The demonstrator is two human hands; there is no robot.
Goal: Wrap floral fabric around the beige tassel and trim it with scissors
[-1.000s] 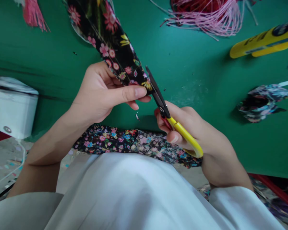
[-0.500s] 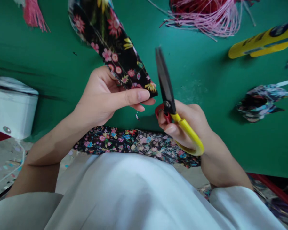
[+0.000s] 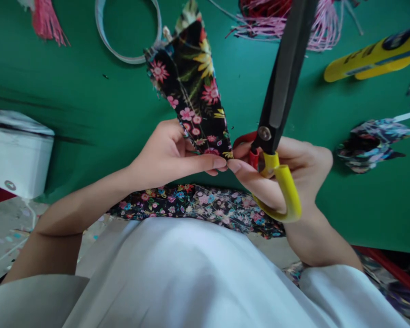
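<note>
A black floral fabric strip (image 3: pixel 200 91) stands up from my left hand (image 3: pixel 171 157), pinched at its lower end between thumb and fingers. My right hand (image 3: pixel 287 177) has a pair of scissors (image 3: pixel 282 82) with black blades and red and yellow handles looped over it. The blades point away and look closed. My right thumb and finger meet the lower corner of the strip, beside my left thumb. Another floral fabric piece (image 3: pixel 205 202) lies along the table edge against my body.
The green table (image 3: pixel 95 100) bears a white ring (image 3: pixel 100 34), pink cords (image 3: pixel 266 29), a yellow bottle (image 3: pixel 372 57), a bunched fabric piece (image 3: pixel 365 143) and a pink tassel (image 3: pixel 49 23). A white box (image 3: pixel 23 155) with a cable stands at the left edge.
The scissors have swung up and right within my right hand, and its fingertips have come to the strip's corner. My left hand has shifted right and nearer with the strip, uncovering the white ring.
</note>
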